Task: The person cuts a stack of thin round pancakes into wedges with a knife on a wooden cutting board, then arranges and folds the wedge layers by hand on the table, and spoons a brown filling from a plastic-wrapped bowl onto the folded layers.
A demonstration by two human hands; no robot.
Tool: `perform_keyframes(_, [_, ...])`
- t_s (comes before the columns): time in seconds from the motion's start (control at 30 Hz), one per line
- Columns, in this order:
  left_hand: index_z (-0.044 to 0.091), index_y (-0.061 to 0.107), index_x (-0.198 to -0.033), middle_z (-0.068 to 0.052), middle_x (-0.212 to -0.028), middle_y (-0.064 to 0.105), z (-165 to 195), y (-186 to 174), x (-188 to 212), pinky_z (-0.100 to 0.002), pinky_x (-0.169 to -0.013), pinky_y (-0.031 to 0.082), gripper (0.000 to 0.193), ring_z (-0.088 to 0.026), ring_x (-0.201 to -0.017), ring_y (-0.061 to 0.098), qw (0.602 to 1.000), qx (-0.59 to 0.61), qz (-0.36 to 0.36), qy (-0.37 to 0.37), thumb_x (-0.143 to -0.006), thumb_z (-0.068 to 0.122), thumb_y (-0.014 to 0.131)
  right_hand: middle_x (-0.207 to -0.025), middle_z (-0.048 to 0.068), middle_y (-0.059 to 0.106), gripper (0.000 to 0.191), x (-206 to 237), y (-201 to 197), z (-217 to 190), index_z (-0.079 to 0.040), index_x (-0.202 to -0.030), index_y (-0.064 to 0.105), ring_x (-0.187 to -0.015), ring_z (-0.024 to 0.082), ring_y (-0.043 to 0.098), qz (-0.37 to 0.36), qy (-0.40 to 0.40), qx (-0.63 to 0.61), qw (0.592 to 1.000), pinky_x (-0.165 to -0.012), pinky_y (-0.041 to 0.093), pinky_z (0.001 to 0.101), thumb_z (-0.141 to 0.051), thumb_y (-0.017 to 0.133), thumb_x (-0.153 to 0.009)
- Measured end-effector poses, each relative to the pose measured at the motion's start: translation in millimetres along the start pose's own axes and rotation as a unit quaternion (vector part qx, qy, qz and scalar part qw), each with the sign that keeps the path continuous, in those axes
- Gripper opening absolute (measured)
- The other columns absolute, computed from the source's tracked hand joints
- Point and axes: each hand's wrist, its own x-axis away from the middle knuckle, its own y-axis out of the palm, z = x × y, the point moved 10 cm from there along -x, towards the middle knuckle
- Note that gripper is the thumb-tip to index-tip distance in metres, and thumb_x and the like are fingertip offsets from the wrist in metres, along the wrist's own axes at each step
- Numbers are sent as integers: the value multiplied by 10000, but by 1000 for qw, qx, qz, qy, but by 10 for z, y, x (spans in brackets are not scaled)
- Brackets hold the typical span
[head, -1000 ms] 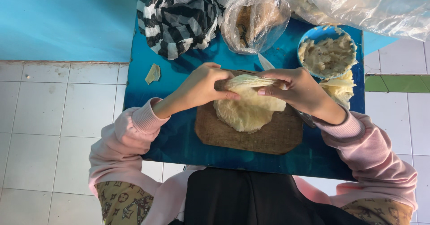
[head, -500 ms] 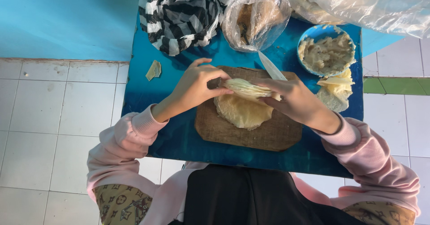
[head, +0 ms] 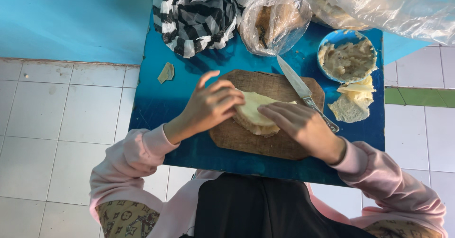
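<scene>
- The left hand point(head: 211, 106) is curled over the left edge of a pale, flat, folded piece of dough point(head: 254, 113), with the fingers pressed onto it and the index finger lifted.
- The right hand point(head: 297, 124) is laid flat against the right edge of the same dough, fingers extended and touching it.
- The dough is held between the 2 hands, on top of a brown oval wooden board point(head: 265, 138).
- A silver metal knife point(head: 302, 90) is seen lying across the upper right of the board, just beside the right hand.
- The board is set on a blue table top point(head: 161, 105).
- Further out, a blue bowl of pale mash point(head: 347, 58), pale folded pieces point(head: 353, 103), 1 clear plastic bag point(head: 275, 22) and a black-and-white striped bag point(head: 199, 15) are seen.
</scene>
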Motion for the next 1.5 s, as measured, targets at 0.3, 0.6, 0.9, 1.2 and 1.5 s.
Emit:
perform_keyframes(0.3, [181,745,-1159,55,-1249,684,228,20,220,-448,-1190,382,237,-154,-1219,626,990,-120,2,71,-938,264,771,-1302,143,682,471,149,198,-121,-1,-1301,643,-1218,310,674,-6,-83,58,995,-972,573,411,-103,625,-842])
perform_keyframes(0.6, [143,588,-1098,-77,-1291,630,-138,71,135,-453,-1087,416,473,-279,-1261,554,981,68,-11,-179,-885,482,839,-1202,93,719,294,158,206,213,-59,-1214,690,-1117,282,707,15,94,-100,990,-957,576,403,-155,732,-939])
perform_keyframes(0.9, [21,549,-1348,-70,-1035,685,-513,437,11,-436,-929,429,877,-280,-991,603,936,165,-162,-265,-723,544,873,-1050,151,657,507,126,501,889,-12,-1244,595,-975,287,666,-115,249,-160,948,-839,516,408,-378,696,-908])
perform_keyframes(1.2, [107,755,-1002,-89,-948,721,-572,700,-96,-416,-898,470,545,-282,-954,650,913,199,-257,-247,-673,521,890,-831,64,607,560,161,726,1048,-52,-1259,614,-794,207,613,-243,320,-196,895,-717,498,382,-447,684,-869])
perform_keyframes(1.5, [88,644,-1099,-57,-811,731,-418,564,70,-296,-653,503,427,-162,-717,693,840,355,-229,-339,-808,333,839,-986,141,575,407,69,576,844,-60,-1123,711,-963,302,593,-142,132,-155,969,-822,475,394,-415,690,-925])
